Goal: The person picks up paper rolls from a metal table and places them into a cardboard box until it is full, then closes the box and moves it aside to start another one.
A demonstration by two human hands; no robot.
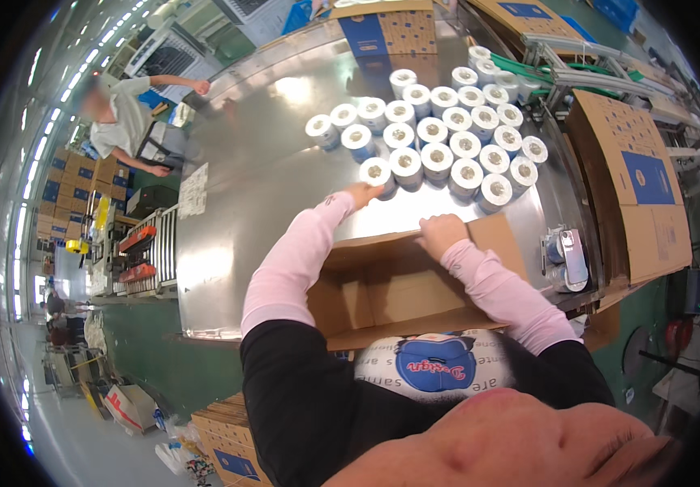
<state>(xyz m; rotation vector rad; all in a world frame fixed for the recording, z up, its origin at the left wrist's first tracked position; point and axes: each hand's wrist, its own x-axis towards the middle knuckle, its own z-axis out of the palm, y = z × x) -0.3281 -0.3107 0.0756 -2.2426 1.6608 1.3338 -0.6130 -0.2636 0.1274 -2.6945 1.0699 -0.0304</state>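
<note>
My left hand (362, 195) reaches past the far side of an open cardboard box (350, 304). Its fingers curl against the near side of a paper roll (376, 172), which is white on top with a bluish side. That roll stands upright at the near left corner of a group of similar rolls (437, 158). My right hand (444, 234) is closed over the far edge of the box, near its right end. The box lies right in front of my body with its opening upward, and no contents show in the visible part of its inside.
The rolls stand on a shiny metal table (244, 203). A phone (573, 256) lies at its right edge, beside a large carton (630, 187). Another carton (386, 32) stands at the far side. A co-worker (135, 122) is at the far left, near a roller conveyor (163, 252).
</note>
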